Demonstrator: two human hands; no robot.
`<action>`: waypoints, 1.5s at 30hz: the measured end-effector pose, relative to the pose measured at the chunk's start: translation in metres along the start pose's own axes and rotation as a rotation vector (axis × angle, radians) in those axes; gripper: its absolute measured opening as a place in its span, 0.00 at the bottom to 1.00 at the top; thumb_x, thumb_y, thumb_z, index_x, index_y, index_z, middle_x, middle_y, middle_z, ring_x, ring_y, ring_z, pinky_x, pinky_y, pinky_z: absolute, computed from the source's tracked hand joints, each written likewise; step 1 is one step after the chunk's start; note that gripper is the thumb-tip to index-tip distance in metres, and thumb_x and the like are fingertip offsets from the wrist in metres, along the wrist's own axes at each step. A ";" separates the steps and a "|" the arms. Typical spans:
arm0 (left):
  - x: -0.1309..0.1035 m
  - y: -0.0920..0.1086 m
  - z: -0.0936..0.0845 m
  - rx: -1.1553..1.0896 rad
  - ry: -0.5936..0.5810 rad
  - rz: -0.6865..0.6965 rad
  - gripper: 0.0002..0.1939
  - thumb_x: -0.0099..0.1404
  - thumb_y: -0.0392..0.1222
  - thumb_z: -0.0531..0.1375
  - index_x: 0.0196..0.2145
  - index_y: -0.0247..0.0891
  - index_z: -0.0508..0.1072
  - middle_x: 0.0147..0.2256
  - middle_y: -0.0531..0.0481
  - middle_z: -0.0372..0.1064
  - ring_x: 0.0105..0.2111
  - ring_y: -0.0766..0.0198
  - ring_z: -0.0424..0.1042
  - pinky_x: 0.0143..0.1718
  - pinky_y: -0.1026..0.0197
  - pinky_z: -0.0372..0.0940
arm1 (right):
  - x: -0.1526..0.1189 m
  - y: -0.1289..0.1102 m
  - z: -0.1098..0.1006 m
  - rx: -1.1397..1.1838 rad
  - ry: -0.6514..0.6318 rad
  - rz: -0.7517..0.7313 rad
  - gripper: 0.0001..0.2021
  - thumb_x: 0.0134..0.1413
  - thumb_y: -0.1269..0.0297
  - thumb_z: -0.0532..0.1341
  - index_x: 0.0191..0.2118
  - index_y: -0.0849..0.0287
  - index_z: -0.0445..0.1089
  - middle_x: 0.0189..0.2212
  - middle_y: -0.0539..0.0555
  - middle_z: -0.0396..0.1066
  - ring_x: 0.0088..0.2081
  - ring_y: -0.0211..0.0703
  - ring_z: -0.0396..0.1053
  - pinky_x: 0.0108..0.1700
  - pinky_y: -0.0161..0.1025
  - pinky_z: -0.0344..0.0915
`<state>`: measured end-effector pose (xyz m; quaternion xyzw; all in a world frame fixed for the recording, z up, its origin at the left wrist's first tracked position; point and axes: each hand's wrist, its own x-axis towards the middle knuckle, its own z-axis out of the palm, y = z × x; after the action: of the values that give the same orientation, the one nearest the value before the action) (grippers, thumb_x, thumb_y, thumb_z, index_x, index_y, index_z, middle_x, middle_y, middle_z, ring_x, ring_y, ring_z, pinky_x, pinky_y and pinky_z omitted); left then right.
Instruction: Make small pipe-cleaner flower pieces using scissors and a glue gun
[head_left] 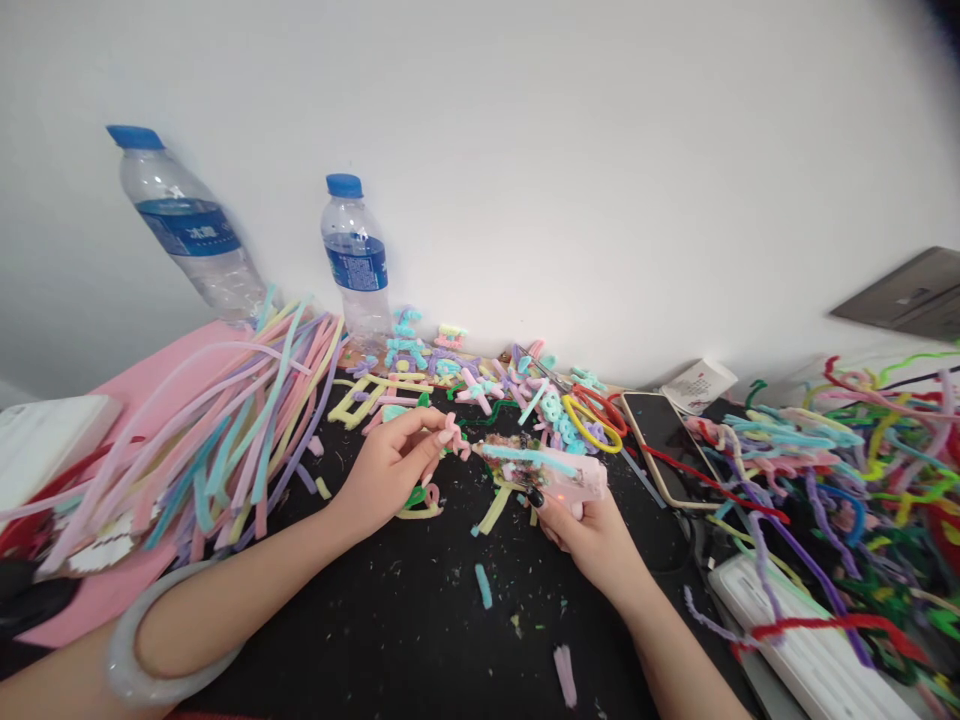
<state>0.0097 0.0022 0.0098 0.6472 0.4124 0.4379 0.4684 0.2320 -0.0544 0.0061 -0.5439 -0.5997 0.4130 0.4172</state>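
Observation:
My left hand [397, 465] pinches a small curled pink pipe-cleaner piece [454, 436] between thumb and fingertips. Wrapped around the handle of a pink glue gun [581, 478] is my right hand [589, 530]. The gun points left, its nozzle close beside the pink piece; whether they touch I cannot tell. A light-blue strip [529, 457] lies along the gun's messy barrel. Below my left fingers, a curled pink, green and yellow piece [421, 503] rests on the black table. Short yellow strips [493, 508] lie under the gun.
Long pastel pipe cleaners [247, 420] are heaped at left, below two water bottles [187, 225] [355, 255]. Small shaped pieces [480, 385] line the wall. At right are a phone [667, 445], a white power strip [810, 640] and a tangled colourful pile [892, 500].

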 end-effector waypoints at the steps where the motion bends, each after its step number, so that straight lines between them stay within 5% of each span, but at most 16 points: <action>1: 0.000 -0.001 0.000 -0.002 0.009 -0.008 0.10 0.67 0.44 0.54 0.31 0.37 0.70 0.16 0.60 0.53 0.16 0.73 0.55 0.21 0.69 0.58 | 0.000 0.000 0.000 0.010 -0.002 0.012 0.13 0.51 0.53 0.61 0.32 0.59 0.71 0.17 0.49 0.64 0.24 0.43 0.65 0.23 0.36 0.62; 10: 0.000 -0.004 -0.001 -0.023 0.032 -0.038 0.09 0.66 0.46 0.54 0.34 0.38 0.69 0.16 0.60 0.56 0.16 0.72 0.56 0.20 0.68 0.54 | 0.000 0.005 -0.004 0.128 0.018 0.127 0.18 0.50 0.47 0.60 0.30 0.60 0.64 0.15 0.45 0.57 0.17 0.33 0.52 0.18 0.31 0.49; 13: 0.000 -0.004 -0.001 0.006 0.036 -0.042 0.09 0.66 0.46 0.54 0.34 0.37 0.69 0.17 0.60 0.56 0.16 0.71 0.56 0.20 0.68 0.54 | 0.001 0.008 -0.008 0.104 0.118 0.077 0.16 0.52 0.50 0.58 0.32 0.61 0.64 0.18 0.46 0.58 0.19 0.34 0.53 0.20 0.32 0.50; 20: -0.002 -0.002 0.000 0.106 0.026 0.024 0.09 0.66 0.43 0.54 0.32 0.37 0.70 0.18 0.58 0.58 0.17 0.71 0.57 0.21 0.68 0.54 | 0.008 0.002 -0.018 -0.289 0.332 -0.054 0.16 0.54 0.64 0.53 0.48 0.62 0.65 0.36 0.54 0.70 0.33 0.44 0.66 0.37 0.39 0.63; 24: -0.003 -0.001 0.000 0.192 0.022 0.099 0.10 0.66 0.43 0.53 0.32 0.37 0.71 0.22 0.55 0.62 0.19 0.70 0.58 0.21 0.68 0.55 | 0.015 0.008 -0.022 -0.490 0.372 -0.115 0.22 0.54 0.66 0.53 0.56 0.60 0.60 0.51 0.61 0.66 0.50 0.52 0.64 0.51 0.47 0.60; 32: -0.004 -0.001 -0.001 0.362 -0.058 0.320 0.10 0.66 0.35 0.50 0.31 0.38 0.70 0.27 0.52 0.67 0.25 0.68 0.63 0.31 0.65 0.60 | 0.018 0.031 -0.026 -0.949 0.454 -0.127 0.26 0.53 0.71 0.51 0.60 0.59 0.55 0.48 0.64 0.65 0.48 0.60 0.61 0.47 0.58 0.60; 39: -0.006 -0.002 0.001 0.414 -0.117 0.404 0.09 0.66 0.31 0.49 0.32 0.37 0.67 0.27 0.51 0.67 0.26 0.68 0.64 0.29 0.66 0.59 | 0.014 0.008 -0.022 -0.936 0.516 -0.240 0.28 0.49 0.67 0.58 0.58 0.60 0.56 0.52 0.65 0.57 0.53 0.62 0.55 0.51 0.59 0.54; 42: -0.008 -0.002 0.002 0.443 -0.133 0.392 0.08 0.66 0.33 0.50 0.33 0.38 0.67 0.26 0.52 0.66 0.23 0.68 0.62 0.27 0.66 0.57 | 0.010 -0.006 -0.020 -0.848 0.467 -0.399 0.20 0.53 0.66 0.57 0.53 0.58 0.59 0.51 0.63 0.58 0.54 0.57 0.55 0.54 0.55 0.53; 45: -0.010 -0.001 0.002 0.454 -0.151 0.373 0.07 0.67 0.35 0.51 0.35 0.38 0.68 0.27 0.53 0.66 0.22 0.70 0.60 0.26 0.66 0.56 | 0.006 -0.009 -0.017 -0.856 0.213 -0.422 0.06 0.56 0.66 0.57 0.40 0.54 0.66 0.42 0.56 0.65 0.46 0.51 0.61 0.48 0.49 0.57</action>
<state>0.0092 -0.0076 0.0065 0.8305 0.3381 0.3636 0.2525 0.2449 -0.0481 0.0207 -0.5723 -0.7668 -0.0220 0.2899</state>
